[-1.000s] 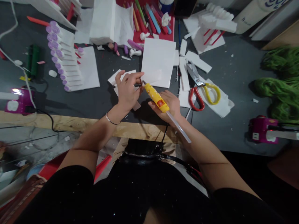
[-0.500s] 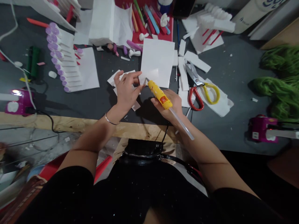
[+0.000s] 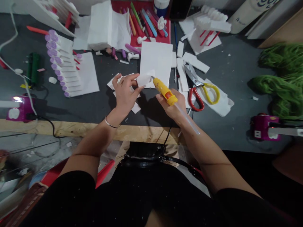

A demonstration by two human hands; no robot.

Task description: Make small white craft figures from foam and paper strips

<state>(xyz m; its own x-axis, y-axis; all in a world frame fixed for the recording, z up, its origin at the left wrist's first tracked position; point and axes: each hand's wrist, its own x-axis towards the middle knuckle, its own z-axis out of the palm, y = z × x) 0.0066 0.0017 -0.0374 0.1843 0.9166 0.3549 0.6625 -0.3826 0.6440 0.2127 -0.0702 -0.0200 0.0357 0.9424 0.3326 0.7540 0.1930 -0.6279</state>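
Observation:
My right hand (image 3: 174,104) is wrapped round a yellow glue gun (image 3: 165,91), a clear glue stick jutting from its back. The gun's nozzle touches or nearly touches a small white piece (image 3: 143,80). Thumb and fingers of my left hand (image 3: 126,93) hold that piece by its left end. Behind it lies a larger white sheet (image 3: 156,56) on the dark table. White offcuts (image 3: 135,108) lie beneath and beside my left hand.
Scissors (image 3: 200,83) with red and yellow handles lie on white strips at the right. Further right are green yarn (image 3: 281,85) and a purple device (image 3: 264,127). Purple-tipped white rolls (image 3: 63,67) stand left; markers (image 3: 144,22) lie behind.
The small white piece now shows, slanting between my left fingers and the nozzle. The glue gun has shifted slightly right relative to the sheet. The whole view has shifted a little.

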